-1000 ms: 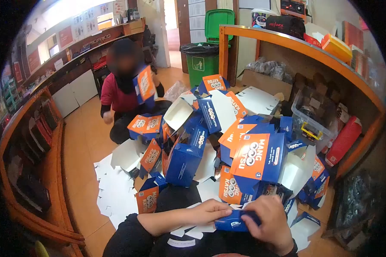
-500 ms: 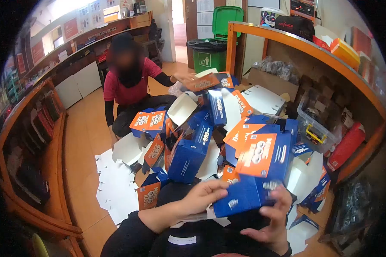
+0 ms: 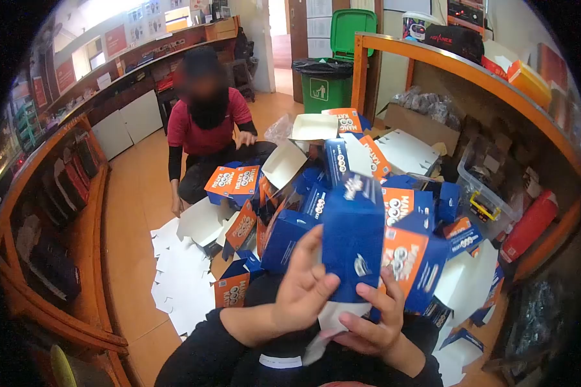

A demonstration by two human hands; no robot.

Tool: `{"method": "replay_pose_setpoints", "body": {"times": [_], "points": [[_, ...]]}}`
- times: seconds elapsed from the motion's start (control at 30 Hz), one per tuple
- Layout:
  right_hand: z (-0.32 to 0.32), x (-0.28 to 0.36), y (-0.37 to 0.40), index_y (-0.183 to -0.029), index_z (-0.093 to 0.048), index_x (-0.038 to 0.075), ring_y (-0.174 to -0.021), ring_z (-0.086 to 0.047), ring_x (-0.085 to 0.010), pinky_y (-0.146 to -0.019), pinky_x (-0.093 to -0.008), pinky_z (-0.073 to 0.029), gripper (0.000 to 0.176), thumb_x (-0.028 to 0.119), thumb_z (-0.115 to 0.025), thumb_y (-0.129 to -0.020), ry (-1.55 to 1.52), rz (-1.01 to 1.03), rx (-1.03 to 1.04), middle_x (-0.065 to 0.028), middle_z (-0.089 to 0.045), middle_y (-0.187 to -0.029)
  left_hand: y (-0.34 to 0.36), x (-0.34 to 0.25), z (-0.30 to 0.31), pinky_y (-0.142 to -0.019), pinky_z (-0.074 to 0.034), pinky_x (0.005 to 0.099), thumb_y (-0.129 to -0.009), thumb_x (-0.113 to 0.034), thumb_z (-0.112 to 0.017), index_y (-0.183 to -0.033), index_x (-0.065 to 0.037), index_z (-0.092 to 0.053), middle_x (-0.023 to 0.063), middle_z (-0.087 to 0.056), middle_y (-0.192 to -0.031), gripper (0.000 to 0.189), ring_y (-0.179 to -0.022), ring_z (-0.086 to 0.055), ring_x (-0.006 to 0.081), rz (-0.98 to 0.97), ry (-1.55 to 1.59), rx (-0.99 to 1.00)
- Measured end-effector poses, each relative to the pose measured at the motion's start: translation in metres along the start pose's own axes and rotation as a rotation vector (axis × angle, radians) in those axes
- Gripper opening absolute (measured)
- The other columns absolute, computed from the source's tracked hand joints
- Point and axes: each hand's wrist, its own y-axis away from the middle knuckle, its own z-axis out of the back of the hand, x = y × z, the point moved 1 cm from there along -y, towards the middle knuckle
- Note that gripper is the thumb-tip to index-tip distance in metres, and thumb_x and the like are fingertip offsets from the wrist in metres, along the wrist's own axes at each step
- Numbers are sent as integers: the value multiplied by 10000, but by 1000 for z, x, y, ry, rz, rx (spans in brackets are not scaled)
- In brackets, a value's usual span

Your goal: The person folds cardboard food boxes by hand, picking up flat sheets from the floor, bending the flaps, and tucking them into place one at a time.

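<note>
Between both hands, above my lap, is a blue and orange cardboard food box (image 3: 352, 238) with its blue side toward me and a white flap at the bottom. My left hand (image 3: 306, 287) grips its left edge, thumb on the blue panel. Lower down on the right, the fingers and thumb of my right hand (image 3: 374, 319) close around its bottom corner. Beyond it lies a heap of similar boxes, among them an orange-topped box (image 3: 234, 180) and an open white-lined box (image 3: 284, 164). Flat white cardboard sheets (image 3: 181, 271) lie to the left on the floor.
A person in a red shirt (image 3: 203, 126) sits across the heap, one hand near a knee. Wooden shelving (image 3: 84, 258) stands left, an orange-framed shelf (image 3: 471, 61) right. A clear plastic bin (image 3: 484, 187) and a green trash bin (image 3: 326, 90) stand beyond.
My hands have turned the box from sideways to upright, and my right hand has closed on its lower end. Across the heap, the person has drawn a hand back from the boxes.
</note>
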Motion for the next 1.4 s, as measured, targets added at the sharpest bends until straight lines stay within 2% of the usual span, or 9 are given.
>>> {"method": "replay_pose_setpoints", "body": {"times": [0.1, 0.27, 0.5, 0.67, 0.93, 1.03, 1.07, 1.27, 1.4], "points": [[-6, -5, 9, -1204, -518, 206, -1195, -377, -411, -987, -556, -287, 619, 353, -761, -654, 82, -7, -37, -123, -419, -1286, 25, 22, 0, -974, -344, 361, -907, -30, -406, -1389, -54, -98, 155, -374, -1327, 573, -1198, -413, 228, 135, 159, 7], [5, -16, 12, -1179, -550, 48, -1126, -439, -401, -971, -454, -349, 514, 396, -600, -805, -149, -228, -70, -262, -291, -1305, 27, 30, 18, -874, -417, 316, -885, -26, -423, -1246, 10, -340, 130, -481, -1168, 373, -1066, -520, 219, -177, -981, 353], [3, -27, 15, -1107, -600, 26, -1180, -373, -414, -975, -441, -349, 412, 334, -557, -836, -63, -118, 127, -284, -142, -1359, 17, 26, 19, -991, -311, 367, -846, 67, -381, -1329, 41, -101, 181, -377, -1266, 559, -1194, -391, 248, 75, -649, 272], [-6, -36, 19, -1179, -535, 19, -1157, -370, -479, -933, -481, -376, 443, 276, -587, -822, -17, -123, 28, -310, -80, -1382, 17, 40, 15, -790, -439, 431, -744, -18, -512, -1193, 71, -384, 252, -521, -1042, 476, -890, -551, 402, -208, -1201, 381], [7, -32, 23, -1325, -309, -10, -978, -589, -319, -904, -443, -416, 911, 102, -765, -545, -380, -463, -260, -185, -588, -1069, 15, 35, 34, -930, -369, 418, -752, -119, -607, -1197, -15, -457, 186, -506, -1139, 482, -1084, -485, 361, -178, -854, 546], [32, -28, 20, -1229, -447, 67, -1023, -564, -332, -914, -459, -412, 760, 101, -767, -540, 54, -268, 17, -115, -594, -1096, 5, 26, 59, -994, -336, 410, -788, -506, -570, -1370, 3, -46, 179, -339, -1323, 934, -1201, -394, 262, 15, -99, -110], [23, -32, 32, -1051, -574, 154, -1055, -538, -334, -912, -466, -417, 536, 124, -770, -553, -97, -148, -72, -53, -611, -1071, -12, 8, 59, -981, -357, 410, -849, -520, -453, -1371, 4, -78, 175, -364, -1308, 830, -1195, -408, 264, -47, -7, -67], [10, -26, 25, -1246, -452, 205, -1144, -440, -353, -949, -501, -350, 600, 316, -710, -717, -258, -151, 129, -90, -517, -1211, -17, -17, 73, -861, -466, 324, -834, -23, -510, -1344, -68, -249, 147, -500, -1191, 575, -1000, -571, 215, -52, -29, -242], [11, -40, 29, -1270, -441, 188, -1255, -246, -400, -1018, -550, -153, 599, 574, -469, -812, 184, -251, -3, -188, -362, -1330, 7, -12, 75, -665, -434, 241, -822, -88, -612, -1050, -18, -561, 50, -614, -824, 243, -758, -547, 77, 742, -228, 193]]}}
